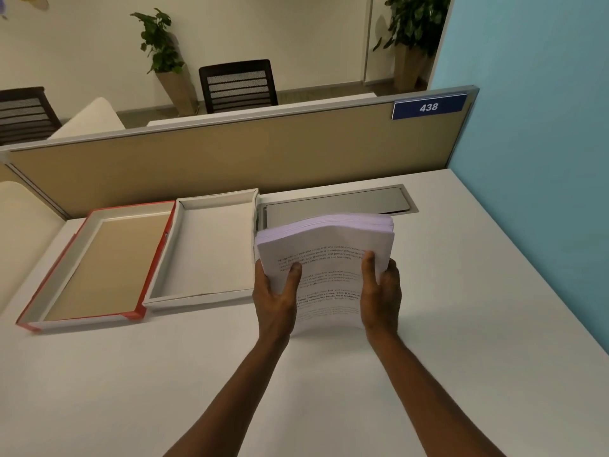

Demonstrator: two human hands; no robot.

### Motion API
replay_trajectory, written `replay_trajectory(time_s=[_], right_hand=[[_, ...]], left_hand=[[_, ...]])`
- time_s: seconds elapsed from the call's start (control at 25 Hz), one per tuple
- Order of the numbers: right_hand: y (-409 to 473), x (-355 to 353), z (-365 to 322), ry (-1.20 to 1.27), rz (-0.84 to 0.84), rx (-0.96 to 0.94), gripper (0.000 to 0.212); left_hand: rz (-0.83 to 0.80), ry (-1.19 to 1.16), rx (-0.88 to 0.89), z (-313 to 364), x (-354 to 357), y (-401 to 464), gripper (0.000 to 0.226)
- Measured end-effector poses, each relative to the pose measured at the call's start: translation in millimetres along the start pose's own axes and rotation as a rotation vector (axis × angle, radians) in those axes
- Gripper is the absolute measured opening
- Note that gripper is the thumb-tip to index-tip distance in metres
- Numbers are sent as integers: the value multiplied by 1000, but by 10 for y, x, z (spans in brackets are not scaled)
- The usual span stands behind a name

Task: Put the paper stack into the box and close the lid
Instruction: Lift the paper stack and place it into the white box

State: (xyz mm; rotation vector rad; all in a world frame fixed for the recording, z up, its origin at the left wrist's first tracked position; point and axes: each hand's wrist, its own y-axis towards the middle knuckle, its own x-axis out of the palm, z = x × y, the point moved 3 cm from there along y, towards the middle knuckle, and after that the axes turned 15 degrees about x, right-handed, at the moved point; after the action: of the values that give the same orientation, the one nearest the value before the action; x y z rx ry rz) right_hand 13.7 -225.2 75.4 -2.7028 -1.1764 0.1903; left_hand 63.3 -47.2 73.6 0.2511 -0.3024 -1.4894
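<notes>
A thick stack of printed white paper [329,245] is held up off the white desk, its far end lifted and bowed. My left hand [275,293] grips its left edge with the thumb on top. My right hand [382,290] grips the right edge the same way. Just left of the stack lies the open white box [211,291], empty, touching the desk. Further left lies its red-edged lid [158,258], upside down with a brown inside, beside the box.
A grey cable hatch [339,201] is set in the desk behind the stack. A tan partition [230,153] with a blue sign "438" runs along the back, and a blue wall [534,143] stands to the right. Chairs and plants stand beyond.
</notes>
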Motion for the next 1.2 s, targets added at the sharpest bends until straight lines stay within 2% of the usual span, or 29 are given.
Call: replay_trajectory(time_s=[0.12, 0.28, 0.4, 0.52, 0.6, 0.8, 1.04, 1.2], right_hand=[[-146, 124, 22, 44, 69, -21, 55], [-132, 46, -25, 137, 50, -17, 49], [-153, -48, -1, 111, -31, -63, 33], [-142, -184, 53, 79, -181, -102, 29], [-107, -201, 69, 75, -246, -99, 33], [-101, -163, 90, 99, -250, -92, 37], [-118, -216, 165, -5, -310, -121, 54], [-49, -292, 328, -124, -285, -69, 47]], left_hand=[[14, -2, -7, -5, 3, 5, 44], [-1, -22, 5, 23, -44, -31, 49], [-58, -3, 25, 13, -107, -123, 53], [-129, 41, 10, 2, -163, -155, 54], [-141, 30, -15, -26, -165, -123, 56], [-107, 20, -15, 12, -181, -156, 53], [-185, 67, 2, -28, -280, -198, 62], [-211, 199, 1, -74, -407, -247, 43]])
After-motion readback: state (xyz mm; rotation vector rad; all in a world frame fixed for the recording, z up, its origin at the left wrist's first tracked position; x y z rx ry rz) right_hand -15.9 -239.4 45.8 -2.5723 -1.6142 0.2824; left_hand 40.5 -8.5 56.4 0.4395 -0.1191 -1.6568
